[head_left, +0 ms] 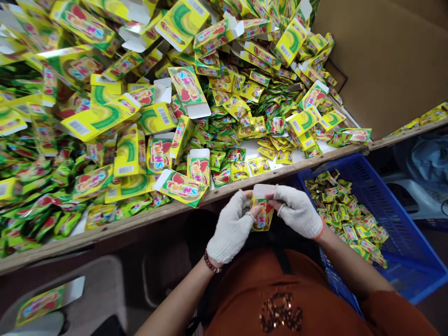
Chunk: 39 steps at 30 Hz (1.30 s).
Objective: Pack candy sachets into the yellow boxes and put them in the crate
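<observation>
A small yellow-and-green printed carton with "TWINS" lettering (263, 217) is held just right of the frame's centre, in front of the body, its white card flap (263, 190) at the top. The left hand, in a white knitted fingerless glove (229, 226), has its thumb across the printed face and fingers at the carton's left side, closed narrowly on it. The right hand, gloved alike (297, 210), pinches at the flap's right end and upper side, fingertips bent in. What the carton contains cannot be told.

Thin card like this probably creases easily, so a light, even pinch serves best: the left hand steadies the body without squashing it, while the right guides the flap square to the opening, pressing near the fold rather than on a corner.

Just beyond the hands runs a wooden table edge (301, 167), with a printed carton (184, 187) jutting over it. More loose yellow cartons (189, 88) fill the upper left and centre, among green sachets (49, 224) and yellow ones. At right, a blue plastic crate (378, 186) holds small yellow-green packs (350, 228); brown cardboard (381, 60) stands at upper right
</observation>
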Available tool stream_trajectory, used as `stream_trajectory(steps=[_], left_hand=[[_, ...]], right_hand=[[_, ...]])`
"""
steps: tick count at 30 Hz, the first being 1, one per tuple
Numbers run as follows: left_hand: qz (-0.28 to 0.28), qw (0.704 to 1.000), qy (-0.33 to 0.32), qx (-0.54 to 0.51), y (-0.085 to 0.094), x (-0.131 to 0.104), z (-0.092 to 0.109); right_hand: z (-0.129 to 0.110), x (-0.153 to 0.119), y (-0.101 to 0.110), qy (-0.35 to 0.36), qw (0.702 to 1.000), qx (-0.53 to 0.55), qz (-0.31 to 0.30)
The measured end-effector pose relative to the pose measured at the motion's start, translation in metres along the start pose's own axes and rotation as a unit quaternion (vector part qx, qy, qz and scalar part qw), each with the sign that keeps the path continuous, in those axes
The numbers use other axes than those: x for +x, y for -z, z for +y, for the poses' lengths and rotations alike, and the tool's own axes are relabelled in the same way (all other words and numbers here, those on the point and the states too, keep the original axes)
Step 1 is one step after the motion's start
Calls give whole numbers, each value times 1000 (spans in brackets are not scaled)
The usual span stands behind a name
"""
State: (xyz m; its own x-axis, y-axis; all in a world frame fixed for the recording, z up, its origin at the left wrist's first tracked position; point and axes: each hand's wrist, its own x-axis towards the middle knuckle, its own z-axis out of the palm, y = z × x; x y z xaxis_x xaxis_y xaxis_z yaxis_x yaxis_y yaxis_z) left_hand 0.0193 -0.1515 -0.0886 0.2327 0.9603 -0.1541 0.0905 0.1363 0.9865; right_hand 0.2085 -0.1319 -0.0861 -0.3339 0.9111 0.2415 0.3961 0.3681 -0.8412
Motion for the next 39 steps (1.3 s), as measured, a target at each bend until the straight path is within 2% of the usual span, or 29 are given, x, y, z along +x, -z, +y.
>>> stream_trajectory(steps=[2,4,7,9,13,18,21,23,25,28,30,35,39], left_hand=[[55,993,25,-101,-5,-2,-5],[93,985,22,-146,-10,-5,-12],[99,984,7,-147,-16,-12,-27],[86,989,18,-120,-16,-19,-38],[37,996,46,-70,-12,-34,-51],[4,992,100,-77,-6,-45,-52],[-13,982,153,-109,-1,-52,-52],[-35,980,170,-95,2,-58,-51],[-44,981,176,-65,4,-64,-49],[-18,980,179,-81,2,-68,-43],[6,976,182,-123,0,-67,-39],[15,976,171,-131,-6,-64,-34],[-11,976,170,-132,-7,-66,-32]], right_hand=[[5,-8,-11,-34,993,50,100],[9,-16,-22,-83,982,126,116],[14,-28,-33,-122,973,176,90],[16,-34,-35,-131,978,146,67],[19,-44,-30,-168,979,110,-17],[20,-52,-28,-254,944,181,-106],[19,-60,-29,-233,949,165,-134],[17,-65,-32,-195,959,132,-156],[15,-70,-35,-196,959,141,-148],[11,-70,-39,-237,939,229,-101],[7,-66,-38,-233,936,240,-107],[-3,-57,-31,-196,954,164,-158],[-7,-55,-30,-194,970,80,-126]])
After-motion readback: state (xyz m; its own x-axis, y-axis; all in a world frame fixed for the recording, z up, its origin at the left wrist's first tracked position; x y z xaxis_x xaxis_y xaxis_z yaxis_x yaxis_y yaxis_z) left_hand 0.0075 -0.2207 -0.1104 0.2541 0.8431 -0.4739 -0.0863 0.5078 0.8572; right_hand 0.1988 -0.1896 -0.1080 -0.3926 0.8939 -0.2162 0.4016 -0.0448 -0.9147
